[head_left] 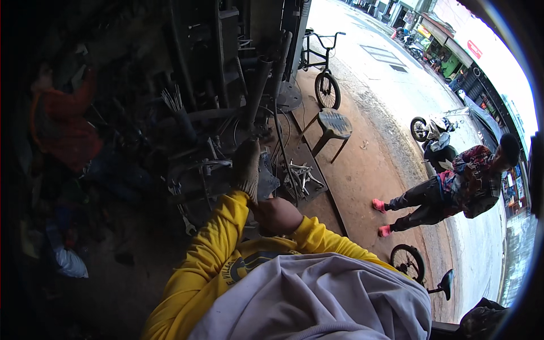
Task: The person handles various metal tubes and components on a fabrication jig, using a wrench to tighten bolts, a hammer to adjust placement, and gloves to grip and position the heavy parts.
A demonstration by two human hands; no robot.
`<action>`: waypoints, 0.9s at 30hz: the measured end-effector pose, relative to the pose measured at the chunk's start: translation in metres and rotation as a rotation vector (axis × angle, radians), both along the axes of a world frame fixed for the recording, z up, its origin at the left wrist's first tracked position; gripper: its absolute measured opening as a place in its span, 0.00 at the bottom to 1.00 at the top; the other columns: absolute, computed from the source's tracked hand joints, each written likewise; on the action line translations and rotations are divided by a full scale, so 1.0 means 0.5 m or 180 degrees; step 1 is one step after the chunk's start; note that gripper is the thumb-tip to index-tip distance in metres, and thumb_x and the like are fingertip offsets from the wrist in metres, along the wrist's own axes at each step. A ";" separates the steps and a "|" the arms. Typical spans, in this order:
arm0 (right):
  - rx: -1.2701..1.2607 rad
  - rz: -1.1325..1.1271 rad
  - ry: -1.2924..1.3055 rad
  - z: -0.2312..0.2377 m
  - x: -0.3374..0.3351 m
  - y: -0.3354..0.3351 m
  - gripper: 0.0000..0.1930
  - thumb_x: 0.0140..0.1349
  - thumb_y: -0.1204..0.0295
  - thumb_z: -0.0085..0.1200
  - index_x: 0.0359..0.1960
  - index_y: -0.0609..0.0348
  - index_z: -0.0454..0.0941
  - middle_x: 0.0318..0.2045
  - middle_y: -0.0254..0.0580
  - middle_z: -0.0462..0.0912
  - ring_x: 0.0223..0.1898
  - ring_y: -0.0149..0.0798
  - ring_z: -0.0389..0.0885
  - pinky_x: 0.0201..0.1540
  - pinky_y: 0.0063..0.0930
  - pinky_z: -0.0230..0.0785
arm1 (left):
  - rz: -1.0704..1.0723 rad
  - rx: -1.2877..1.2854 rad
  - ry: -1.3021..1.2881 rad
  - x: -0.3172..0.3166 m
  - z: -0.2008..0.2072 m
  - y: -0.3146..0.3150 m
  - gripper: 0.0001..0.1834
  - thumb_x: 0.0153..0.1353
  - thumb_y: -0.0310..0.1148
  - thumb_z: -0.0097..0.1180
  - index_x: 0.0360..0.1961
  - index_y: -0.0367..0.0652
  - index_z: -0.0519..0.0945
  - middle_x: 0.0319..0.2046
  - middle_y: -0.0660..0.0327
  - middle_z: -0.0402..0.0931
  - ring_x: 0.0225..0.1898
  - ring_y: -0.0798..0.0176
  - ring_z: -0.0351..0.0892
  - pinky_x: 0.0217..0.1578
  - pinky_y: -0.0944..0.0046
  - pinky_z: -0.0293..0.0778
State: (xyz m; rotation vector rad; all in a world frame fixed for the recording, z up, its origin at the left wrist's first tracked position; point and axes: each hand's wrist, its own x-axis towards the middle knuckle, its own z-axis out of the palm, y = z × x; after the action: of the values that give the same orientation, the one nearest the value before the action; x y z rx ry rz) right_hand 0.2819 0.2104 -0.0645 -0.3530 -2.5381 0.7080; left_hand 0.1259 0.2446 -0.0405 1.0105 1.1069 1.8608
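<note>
Just ahead of the chest, at the near edge of the cluttered metal workbench, the two hands meet. The left hand, in a grubby knitted work glove at the end of a yellow sleeve, is raised with fingers pointing up and away; it seems to rest against a flat grey piece of sheet metal that juts out to its right, though whether the fingers close round it I cannot tell. The right hand sits lower and nearer the body, bare, curled into a loose fist just under the gloved wrist (it looks to be tugging at the glove cuff, but the grip itself is hidden).

The grey piece lies directly beyond the right hand and touching or just beside the left, so the left hand is the nearer one. Its long axis runs roughly up and away from the person. It looks dull, thin and hard-edged.

Beyond it stand dark steel pipes, and a heap of short metal offcuts lies on the ground to the right, near a grey plastic stool. Farther out on the dirt forecourt, a person in a patterned jacket and pink shoes is bending forward.
</note>
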 end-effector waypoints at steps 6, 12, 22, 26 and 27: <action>-0.0253 -0.0571 -0.0042 0.050 0.048 0.037 0.16 0.56 0.61 0.60 0.42 0.56 0.82 0.36 0.49 0.82 0.28 0.52 0.81 0.31 0.42 0.75 | -0.0896 -0.2005 0.3342 0.028 -0.049 -0.013 0.20 0.69 0.52 0.46 0.46 0.48 0.78 0.40 0.54 0.82 0.43 0.53 0.83 0.44 0.57 0.76; 0.0117 -0.0656 -0.0647 0.037 0.044 0.032 0.14 0.51 0.61 0.60 0.39 0.49 0.83 0.36 0.46 0.82 0.37 0.51 0.83 0.38 0.44 0.78 | -0.2054 -0.1634 0.4521 0.084 -0.231 -0.031 0.19 0.67 0.51 0.49 0.46 0.48 0.76 0.38 0.53 0.81 0.42 0.53 0.82 0.43 0.57 0.75; -0.2303 -0.0615 -0.0105 -0.018 0.032 0.044 0.11 0.64 0.70 0.52 0.42 0.65 0.77 0.36 0.50 0.80 0.40 0.49 0.80 0.45 0.37 0.72 | -0.1990 -0.1637 0.4413 0.073 -0.284 -0.021 0.19 0.67 0.51 0.49 0.47 0.48 0.76 0.39 0.53 0.81 0.43 0.53 0.81 0.43 0.55 0.75; -0.1888 -0.0332 -0.0102 -0.001 0.037 0.051 0.13 0.64 0.66 0.52 0.40 0.65 0.80 0.35 0.55 0.82 0.39 0.53 0.82 0.45 0.41 0.73 | -0.1917 -0.1564 0.4420 0.074 -0.292 -0.010 0.19 0.66 0.51 0.49 0.47 0.48 0.76 0.40 0.53 0.80 0.43 0.53 0.81 0.43 0.55 0.74; -0.1901 -0.0314 -0.0096 0.001 0.036 0.050 0.13 0.64 0.66 0.52 0.40 0.65 0.80 0.35 0.55 0.82 0.39 0.53 0.82 0.45 0.41 0.73 | -0.1907 -0.1555 0.4431 0.073 -0.302 -0.014 0.19 0.66 0.51 0.49 0.47 0.48 0.76 0.40 0.53 0.80 0.44 0.53 0.81 0.43 0.55 0.74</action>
State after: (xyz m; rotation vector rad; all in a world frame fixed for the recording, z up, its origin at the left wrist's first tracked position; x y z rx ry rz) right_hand 0.2997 0.2354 -0.0638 -0.6810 -2.2663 1.4223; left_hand 0.1622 0.2374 -0.1913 2.0578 1.5748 0.1824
